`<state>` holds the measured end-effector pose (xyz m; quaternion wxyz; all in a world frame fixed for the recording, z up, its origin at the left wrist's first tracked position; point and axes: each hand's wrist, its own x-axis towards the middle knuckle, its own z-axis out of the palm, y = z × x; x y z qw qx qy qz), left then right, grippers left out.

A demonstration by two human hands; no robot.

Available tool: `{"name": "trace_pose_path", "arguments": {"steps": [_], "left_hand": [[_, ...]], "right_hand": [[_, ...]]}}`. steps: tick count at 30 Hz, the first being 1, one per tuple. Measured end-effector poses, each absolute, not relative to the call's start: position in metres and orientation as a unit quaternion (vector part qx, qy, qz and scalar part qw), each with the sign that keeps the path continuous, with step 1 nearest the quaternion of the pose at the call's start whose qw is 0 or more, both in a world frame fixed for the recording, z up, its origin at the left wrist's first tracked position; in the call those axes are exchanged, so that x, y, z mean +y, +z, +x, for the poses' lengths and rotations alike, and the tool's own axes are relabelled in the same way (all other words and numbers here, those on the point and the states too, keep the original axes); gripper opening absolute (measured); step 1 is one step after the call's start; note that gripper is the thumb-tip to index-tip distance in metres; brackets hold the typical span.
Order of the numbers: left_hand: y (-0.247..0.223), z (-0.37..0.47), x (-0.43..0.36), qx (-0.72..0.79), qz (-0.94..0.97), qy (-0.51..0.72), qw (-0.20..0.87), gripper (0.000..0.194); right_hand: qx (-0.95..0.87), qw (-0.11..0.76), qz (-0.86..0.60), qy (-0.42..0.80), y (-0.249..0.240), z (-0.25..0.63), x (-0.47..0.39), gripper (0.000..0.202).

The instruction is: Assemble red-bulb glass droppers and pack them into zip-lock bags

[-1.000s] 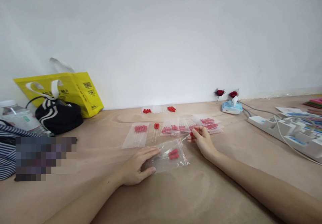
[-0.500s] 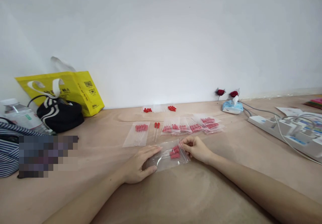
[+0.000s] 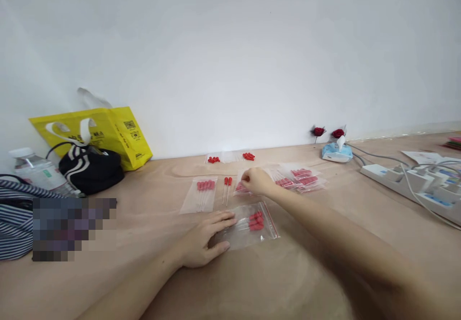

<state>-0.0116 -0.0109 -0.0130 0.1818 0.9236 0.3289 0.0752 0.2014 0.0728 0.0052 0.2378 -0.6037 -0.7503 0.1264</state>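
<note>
On the table in front of me lies a clear zip bag (image 3: 245, 241) holding several red-bulbed droppers (image 3: 256, 221). My left hand (image 3: 207, 238) rests on the bag's left end, thumb and fingers spread apart. Beyond it, my right hand (image 3: 256, 181) hovers with curled fingers over the left side of the filled bags; nothing shows in its fingertips. Two loose droppers (image 3: 227, 188) lie side by side, just left of that hand. Further left is another bag (image 3: 189, 202) with several droppers inside.
Filled dropper bags (image 3: 302, 178) overlap behind my right forearm. More red bulbs (image 3: 248, 156) lie near the wall. A tissue pack (image 3: 336, 153) and a power strip (image 3: 406, 183) with cables are at right. A yellow bag (image 3: 135, 140), black pouch (image 3: 91, 169) and bottle (image 3: 39, 171) stand at left.
My right hand has let go of the zip bag's right edge and moved forward and left, over the filled bags. My left hand stays on the bag. The view shifted slightly.
</note>
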Motion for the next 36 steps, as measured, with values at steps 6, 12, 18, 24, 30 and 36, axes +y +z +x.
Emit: {"name": "trace_pose_path", "arguments": {"steps": [6,12,18,24,30,36], "left_hand": [[-0.011,-0.011,-0.016,0.342,0.915,0.071,0.201,0.048],[-0.009,-0.010,-0.016,0.342,0.915,0.068,0.202,0.048],[-0.008,-0.010,-0.016,0.344,0.914,0.065,0.206,0.048],[-0.015,-0.013,-0.011,0.338,0.915,0.076,0.206,0.047],[-0.015,-0.014,-0.010,0.325,0.918,0.093,0.206,0.045],[-0.017,-0.014,-0.012,0.334,0.916,0.101,0.197,0.051]], "right_hand": [[-0.692,0.209,-0.661,0.201,-0.009,0.153,0.125,0.014],[-0.647,0.260,-0.654,0.295,-0.009,0.155,0.137,0.009],[-0.602,0.441,-0.573,0.339,0.010,0.207,0.090,0.017],[-0.465,0.675,-0.479,0.314,-0.021,0.283,0.026,0.033],[-0.432,0.675,-0.491,0.342,-0.046,0.287,0.011,0.039],[-0.369,0.671,-0.469,0.439,-0.044,0.264,0.008,0.039]]}}
